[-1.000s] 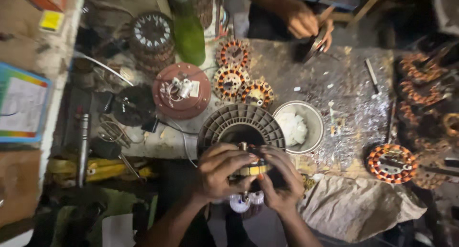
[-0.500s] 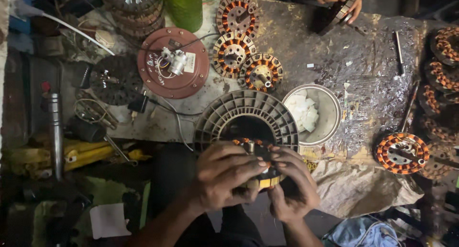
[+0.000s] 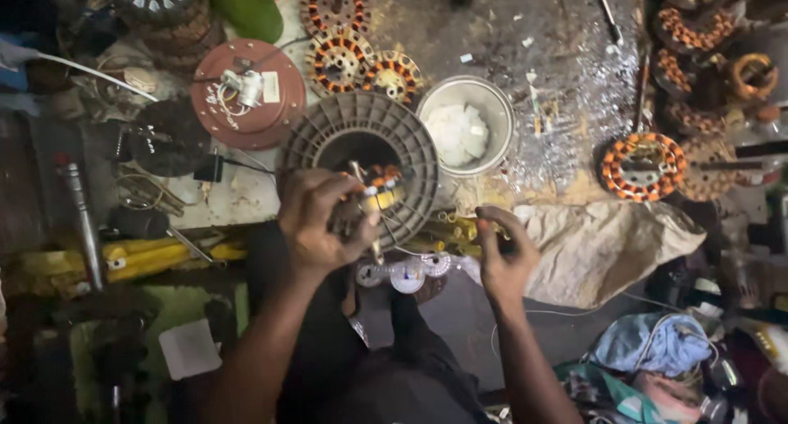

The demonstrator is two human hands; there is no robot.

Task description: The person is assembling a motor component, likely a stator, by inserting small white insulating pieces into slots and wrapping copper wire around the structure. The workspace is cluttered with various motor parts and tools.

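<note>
Left hand [image 3: 316,219]: fingers clamped around a small wound stator [image 3: 379,186], orange and yellow coils showing just past the fingertips. Right hand [image 3: 502,252]: fingers curled together, pinched tips; what they pinch cannot be told. A thin wire [image 3: 410,250] runs between the two hands. Just beyond the left fingers, a grey ribbed round housing [image 3: 365,132] lies on the desk [image 3: 566,30]. Beyond the right fingers, a metal bowl [image 3: 492,104] with white lumps. Farther off, a red round cover [image 3: 246,100].

Left hand [image 3: 316,219] raised, fingers curled in closed grip; right hand [image 3: 505,252] apart, fingers pinched together.
</note>
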